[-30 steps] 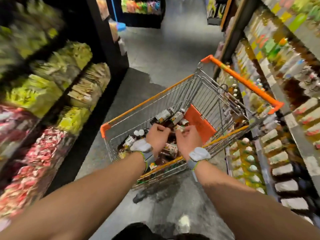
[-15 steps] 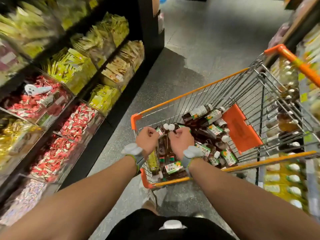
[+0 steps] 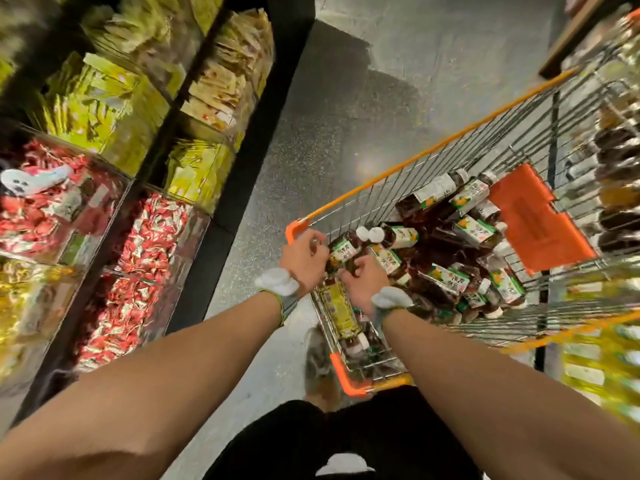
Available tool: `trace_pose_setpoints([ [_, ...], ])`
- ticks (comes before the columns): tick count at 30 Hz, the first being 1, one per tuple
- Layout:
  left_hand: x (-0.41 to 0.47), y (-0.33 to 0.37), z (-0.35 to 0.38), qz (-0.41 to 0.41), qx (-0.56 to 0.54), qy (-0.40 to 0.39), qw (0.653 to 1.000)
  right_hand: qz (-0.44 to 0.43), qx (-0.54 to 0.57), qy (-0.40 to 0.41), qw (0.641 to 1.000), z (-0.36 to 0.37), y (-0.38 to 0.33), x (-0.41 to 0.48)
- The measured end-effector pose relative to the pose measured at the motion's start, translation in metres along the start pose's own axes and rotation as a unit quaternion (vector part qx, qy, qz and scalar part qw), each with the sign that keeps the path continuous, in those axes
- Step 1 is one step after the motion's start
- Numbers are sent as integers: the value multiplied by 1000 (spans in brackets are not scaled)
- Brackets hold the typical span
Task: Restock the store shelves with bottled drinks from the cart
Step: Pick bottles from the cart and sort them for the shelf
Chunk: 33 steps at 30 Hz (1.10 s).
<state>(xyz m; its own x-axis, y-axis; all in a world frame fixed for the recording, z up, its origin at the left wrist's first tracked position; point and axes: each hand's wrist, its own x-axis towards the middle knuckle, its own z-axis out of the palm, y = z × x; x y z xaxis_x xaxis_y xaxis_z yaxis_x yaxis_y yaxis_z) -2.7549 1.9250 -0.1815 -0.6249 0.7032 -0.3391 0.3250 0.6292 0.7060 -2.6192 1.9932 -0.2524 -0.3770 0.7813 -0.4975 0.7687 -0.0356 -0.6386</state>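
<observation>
A wire shopping cart (image 3: 292,231) with orange rims stands in front of me, and several brown tea bottles (image 3: 474,230) with green-and-white labels lie in it. My left hand (image 3: 303,259) is at the cart's near-left corner, its fingers curled round a white-capped bottle (image 3: 344,251). My right hand (image 3: 363,284) is close beside it, curled round a second bottle (image 3: 389,261). A yellow-labelled bottle (image 3: 337,310) lies below my hands against the cart's end wall.
Black shelves on the left hold bins of red snack packets (image 3: 138,244) and yellow-green packets (image 3: 104,98). Blurred drink shelves (image 3: 616,150) run along the right behind the cart. An orange seat flap (image 3: 533,216) lies inside the cart. Grey aisle floor (image 3: 381,81) stretches ahead.
My view has swung down and left, so the cart now sits lower right. Both hands have kept their hold on the two bottles and shifted toward the cart's near-left corner.
</observation>
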Motion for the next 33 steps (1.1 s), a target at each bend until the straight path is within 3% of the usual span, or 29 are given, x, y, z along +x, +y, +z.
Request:
trace_pose_setpoints([
  [8, 53, -11, 24, 35, 36, -12, 999, 92, 33, -124, 987, 45, 34, 44],
  [15, 65, -22, 42, 26, 27, -28, 999, 107, -4, -197, 975, 76, 48, 57],
  [20, 68, -22, 41, 5, 15, -42, 999, 103, -115, -212, 965, 80, 50, 61],
  [24, 66, -14, 37, -14, 39, -68, 997, 139, -70, -154, 976, 50, 45, 52],
  [30, 66, 33, 47, 5, 137, -185, 973, 25, 103, 15, 994, -33, 17, 14],
  [33, 55, 81, 55, 69, 166, -244, 953, 10, 153, 85, 985, -84, -3, -16],
])
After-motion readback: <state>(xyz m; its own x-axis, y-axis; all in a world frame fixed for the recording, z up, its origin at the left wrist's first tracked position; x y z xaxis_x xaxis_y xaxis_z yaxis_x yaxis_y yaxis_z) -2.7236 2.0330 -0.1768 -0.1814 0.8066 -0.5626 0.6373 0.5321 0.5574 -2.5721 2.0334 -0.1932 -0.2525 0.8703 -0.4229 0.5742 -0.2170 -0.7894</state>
